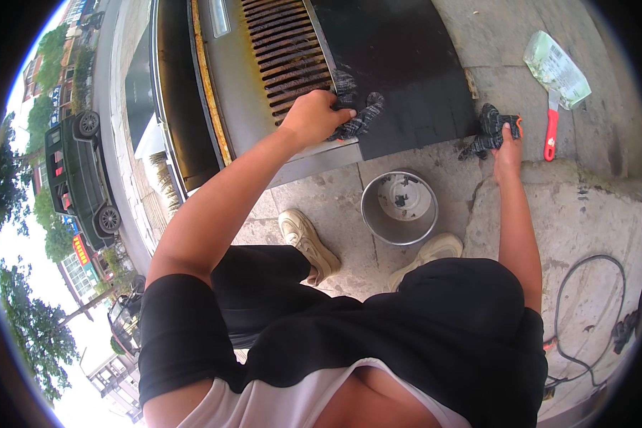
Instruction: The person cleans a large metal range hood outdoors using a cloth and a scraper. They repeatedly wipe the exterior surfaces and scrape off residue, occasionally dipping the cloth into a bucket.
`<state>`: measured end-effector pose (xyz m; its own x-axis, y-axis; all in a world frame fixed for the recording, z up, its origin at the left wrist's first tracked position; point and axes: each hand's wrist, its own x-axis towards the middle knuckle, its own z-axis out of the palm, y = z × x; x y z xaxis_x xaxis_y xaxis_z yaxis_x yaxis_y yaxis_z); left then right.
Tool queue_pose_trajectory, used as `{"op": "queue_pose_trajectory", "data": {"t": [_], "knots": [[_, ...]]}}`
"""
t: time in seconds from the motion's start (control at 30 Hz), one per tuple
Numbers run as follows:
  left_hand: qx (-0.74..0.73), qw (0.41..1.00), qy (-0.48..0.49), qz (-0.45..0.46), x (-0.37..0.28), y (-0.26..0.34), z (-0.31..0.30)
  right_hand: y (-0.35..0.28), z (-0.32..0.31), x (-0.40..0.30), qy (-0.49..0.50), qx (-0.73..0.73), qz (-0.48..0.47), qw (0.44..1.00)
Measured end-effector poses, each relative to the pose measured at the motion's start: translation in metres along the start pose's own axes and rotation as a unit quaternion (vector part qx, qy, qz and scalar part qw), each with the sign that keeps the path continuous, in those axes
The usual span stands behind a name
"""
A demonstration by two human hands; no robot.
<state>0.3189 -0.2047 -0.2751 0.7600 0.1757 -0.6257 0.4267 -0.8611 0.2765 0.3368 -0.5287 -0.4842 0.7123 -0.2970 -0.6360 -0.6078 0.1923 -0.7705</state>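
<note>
My left hand (316,119) pinches a dark grey knitted work glove (368,115) at the edge of a metal appliance with a rusty slatted grate (286,53). Off to the right, my right hand (508,152) holds another grey knitted glove (493,128) with an orange cuff edge, low over the pavement. Both hands are bare. A black panel (406,69) of the appliance lies between them. Beyond my right hand, a scraper with a red handle (551,134) rests on the ground, its blade partly under a green and clear plastic packet (559,69).
A round steel pot (399,235) with dark scraps inside stands on the paving near my shoes (310,243). A dark cable (559,299) loops on the ground at right. A green off-road vehicle (80,182) stands on the road at left.
</note>
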Motion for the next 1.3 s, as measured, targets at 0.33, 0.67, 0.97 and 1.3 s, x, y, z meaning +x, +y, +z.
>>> {"op": "queue_pose_trajectory", "data": {"t": [0.33, 0.67, 0.97, 1.3], "knots": [[-0.209, 0.952, 0.211, 0.068, -0.029, -0.038, -0.090, 0.005, -0.035, 0.021, 0.042, 0.093, -0.037, 0.994], [-0.034, 0.969, 0.202, 0.138, -0.047, -0.036, -0.054, -0.005, 0.009, -0.014, -0.074, -0.241, -0.125, 0.959], [0.262, 0.901, 0.173, 0.298, -0.136, -0.145, -0.086, -0.038, 0.043, -0.016, -0.072, -0.483, -0.201, 0.849], [0.184, 0.916, 0.198, 0.295, -0.157, -0.207, -0.107, -0.041, 0.053, -0.003, 0.003, -0.539, -0.101, 0.836]]}}
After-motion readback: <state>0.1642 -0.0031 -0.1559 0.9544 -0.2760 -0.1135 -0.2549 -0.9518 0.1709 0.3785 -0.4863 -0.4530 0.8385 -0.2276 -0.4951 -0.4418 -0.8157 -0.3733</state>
